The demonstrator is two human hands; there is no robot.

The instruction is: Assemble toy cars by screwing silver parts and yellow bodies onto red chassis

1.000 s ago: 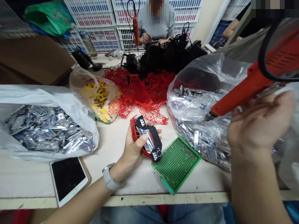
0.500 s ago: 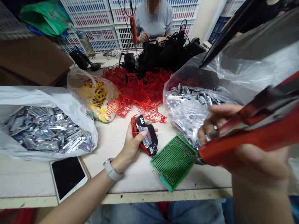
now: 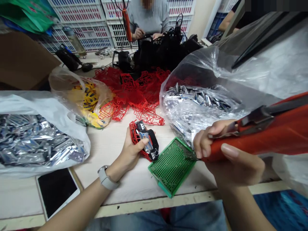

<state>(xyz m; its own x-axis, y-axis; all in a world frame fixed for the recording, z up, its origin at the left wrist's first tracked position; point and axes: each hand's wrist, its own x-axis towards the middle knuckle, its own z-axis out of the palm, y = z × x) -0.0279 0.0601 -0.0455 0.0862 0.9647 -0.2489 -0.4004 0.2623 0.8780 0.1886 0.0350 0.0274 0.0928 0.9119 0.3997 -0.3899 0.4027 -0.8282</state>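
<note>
My left hand (image 3: 132,150), with a grey watch on its wrist, grips a red and black frame assembly (image 3: 152,142) that has a silver-blue piece on top, under my thumb. My right hand (image 3: 231,154) is wrapped round a large orange-red power screwdriver (image 3: 269,138) with a metal lever. The tool's tip lies at the right corner of a green perforated tray (image 3: 174,166), which holds small dark screws. This tray sits on the table just right of the red and black assembly.
Bags of silver pieces stand left (image 3: 43,141) and right (image 3: 204,99). Behind are a bag of yellow pieces (image 3: 90,99), red lattice frames (image 3: 134,89) and black cabled parts (image 3: 161,53). A phone-like tablet (image 3: 57,189) lies front left. A person (image 3: 149,19) sits opposite.
The view has shifted to the right. The orange-red tool has turned a little and its tip is now at the tray's upper right corner. My left hand still holds the assembly.
</note>
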